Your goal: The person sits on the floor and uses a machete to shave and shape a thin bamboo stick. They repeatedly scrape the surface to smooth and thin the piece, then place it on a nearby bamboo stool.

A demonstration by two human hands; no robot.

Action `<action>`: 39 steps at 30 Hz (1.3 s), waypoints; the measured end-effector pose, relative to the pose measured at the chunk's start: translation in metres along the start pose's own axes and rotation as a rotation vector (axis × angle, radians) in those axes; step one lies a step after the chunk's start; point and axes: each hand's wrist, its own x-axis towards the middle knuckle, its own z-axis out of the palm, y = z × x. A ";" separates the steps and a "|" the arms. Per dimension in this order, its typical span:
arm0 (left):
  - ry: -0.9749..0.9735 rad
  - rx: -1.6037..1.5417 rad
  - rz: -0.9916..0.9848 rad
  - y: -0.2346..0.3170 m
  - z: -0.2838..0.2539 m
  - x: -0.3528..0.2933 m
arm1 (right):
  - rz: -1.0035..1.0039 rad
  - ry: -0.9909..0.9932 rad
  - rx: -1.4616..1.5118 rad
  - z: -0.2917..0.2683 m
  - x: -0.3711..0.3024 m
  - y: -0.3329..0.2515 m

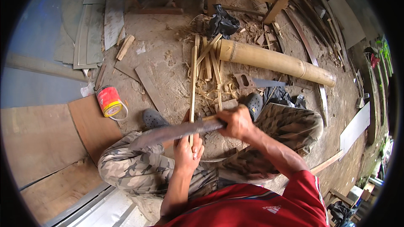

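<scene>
Between my knees, my left hand (188, 151) is closed round the near end of a long, thin bamboo strip (193, 84), which points away from me. My right hand (237, 122) grips the handle of a machete (174, 132). Its broad dark blade, slightly blurred, lies crosswise over the strip, just beyond my left fingers. Whether the edge touches the strip I cannot tell. Past my hands, several split bamboo pieces (206, 64) and curled shavings lie on the floor beside a thick bamboo pole (273, 61).
A handsaw (252, 81) rests right of the shavings, near black plastic bags (280, 95). At left a red and yellow can (110, 101) stands on a brown board (90, 115). Wooden furniture legs (277, 6) are at the far side. Planks (309, 54) lie along the right.
</scene>
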 end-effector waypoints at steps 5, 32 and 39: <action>0.075 -0.062 -0.065 0.002 0.011 0.000 | -0.040 0.033 -0.008 0.006 -0.006 -0.009; -0.237 -0.408 -0.257 -0.006 -0.014 -0.020 | 0.196 0.014 -0.285 0.018 0.011 0.082; -0.212 -0.416 -0.259 0.000 -0.038 -0.021 | 0.834 0.175 0.094 -0.001 0.016 0.117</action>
